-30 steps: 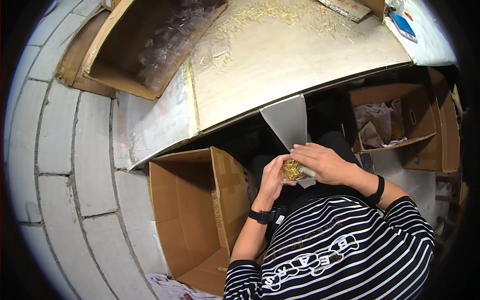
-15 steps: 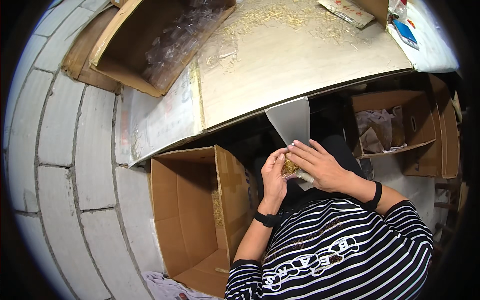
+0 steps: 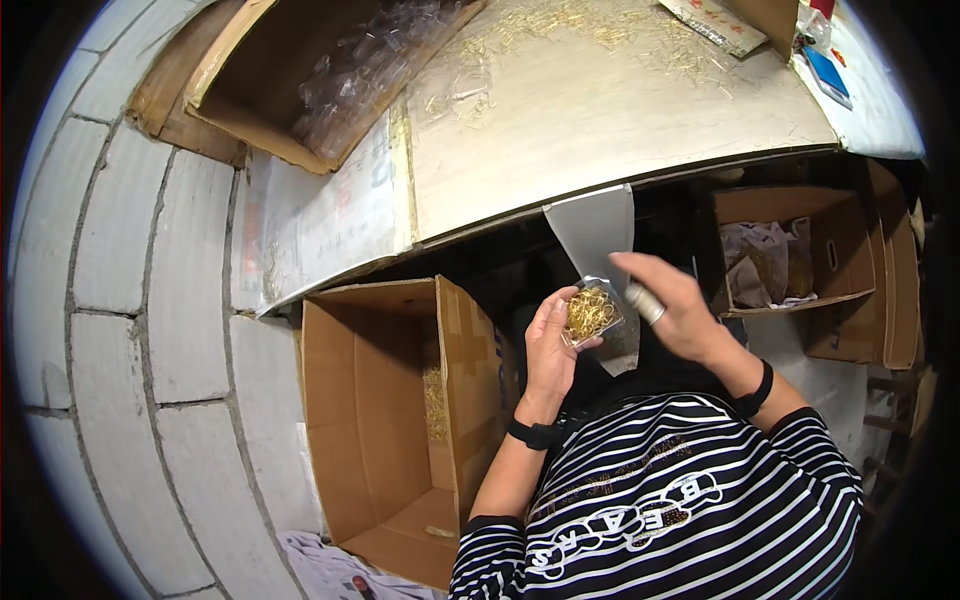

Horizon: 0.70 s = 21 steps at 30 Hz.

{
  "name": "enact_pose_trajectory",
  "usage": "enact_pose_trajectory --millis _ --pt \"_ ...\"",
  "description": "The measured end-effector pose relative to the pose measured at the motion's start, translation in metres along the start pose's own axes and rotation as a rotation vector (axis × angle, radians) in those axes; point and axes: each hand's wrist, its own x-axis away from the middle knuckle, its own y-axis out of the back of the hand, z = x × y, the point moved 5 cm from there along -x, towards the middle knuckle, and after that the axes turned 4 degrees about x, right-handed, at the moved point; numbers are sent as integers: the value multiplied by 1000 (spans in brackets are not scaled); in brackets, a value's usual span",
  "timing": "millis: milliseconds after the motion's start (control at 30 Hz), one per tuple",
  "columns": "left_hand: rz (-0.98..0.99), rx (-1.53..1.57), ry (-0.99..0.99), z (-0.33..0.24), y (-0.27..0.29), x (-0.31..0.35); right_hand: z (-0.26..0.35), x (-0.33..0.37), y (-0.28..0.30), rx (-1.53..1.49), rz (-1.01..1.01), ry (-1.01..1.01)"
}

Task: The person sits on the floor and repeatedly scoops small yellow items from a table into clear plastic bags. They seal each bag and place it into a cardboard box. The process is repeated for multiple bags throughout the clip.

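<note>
My left hand (image 3: 551,348) holds a small clear plastic box (image 3: 592,314) filled with thin gold metal pieces, below the edge of the worktable (image 3: 600,130). My right hand (image 3: 672,308) hovers just right of the box with its fingers spread, one finger wrapped in pale tape, holding nothing that I can see. A grey sheet (image 3: 596,232) hangs from the table edge behind both hands. Each wrist wears a black band.
An open cardboard box (image 3: 385,420) stands on the floor to my left, with gold pieces along one inner wall. A cardboard tray of clear plastic boxes (image 3: 350,70) sits on the table. Loose gold pieces (image 3: 560,25) lie scattered there. More cardboard boxes (image 3: 785,250) stand at right.
My right hand has lifted off the small box and opened; before, both hands were closed around it. The box now rests in my left hand alone.
</note>
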Motion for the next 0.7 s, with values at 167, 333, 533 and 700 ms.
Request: enact_pose_trajectory --millis 167,333,533,700 --pt "189 35 8 -7 -9 9 -49 17 -10 -478 162 -513" --pt "285 113 0 -9 -19 15 -36 17 -25 -677 251 -574" --pt "175 -19 45 -3 -12 13 -32 18 -36 -372 180 -485" --pt "158 -11 5 -2 -7 11 -28 15 -35 -503 186 -553"
